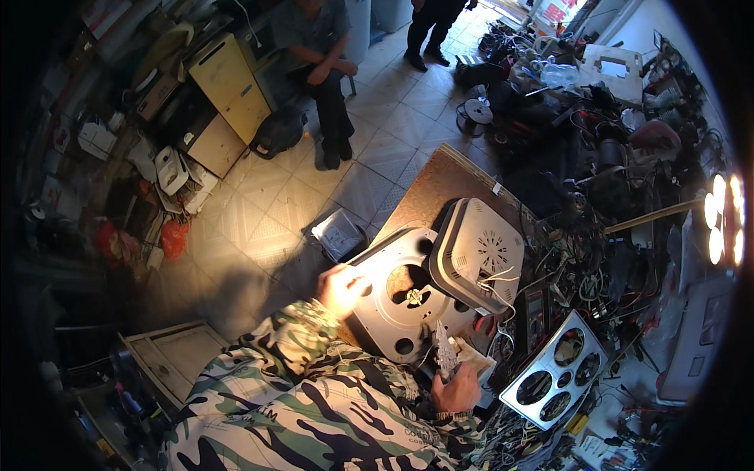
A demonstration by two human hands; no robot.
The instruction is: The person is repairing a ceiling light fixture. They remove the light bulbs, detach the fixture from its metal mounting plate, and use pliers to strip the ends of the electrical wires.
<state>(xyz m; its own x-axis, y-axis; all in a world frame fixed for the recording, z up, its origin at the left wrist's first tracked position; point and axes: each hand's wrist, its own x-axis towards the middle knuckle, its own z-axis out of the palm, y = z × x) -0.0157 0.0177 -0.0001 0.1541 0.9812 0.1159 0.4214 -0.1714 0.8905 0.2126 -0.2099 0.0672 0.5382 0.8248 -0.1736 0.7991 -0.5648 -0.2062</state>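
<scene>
A squarish metal housing (375, 318) with a large round opening and several smaller holes lies on the workbench in front of me, brightly lit. At its left edge is my left hand (342, 290), its fingers closed over the rim. Near the lower right corner, my right hand (459, 388) closes round a pale, crumpled piece (476, 358), whose kind I cannot make out. Just past that hand, a grey ragged strip (446, 352) reaches over the housing's edge. A beige vented cover (477, 251) leans on the housing's far right side, with thin white wires by it.
Right of my right hand, a silvery panel (559, 369) with round holes rests on tangled cables. A brown board (420, 188) forms the bench's far part. A small bin (338, 235) stands beyond my left hand. Heaped parts fill the right. A seated person (326, 71) and a standing person (430, 31) are farther off.
</scene>
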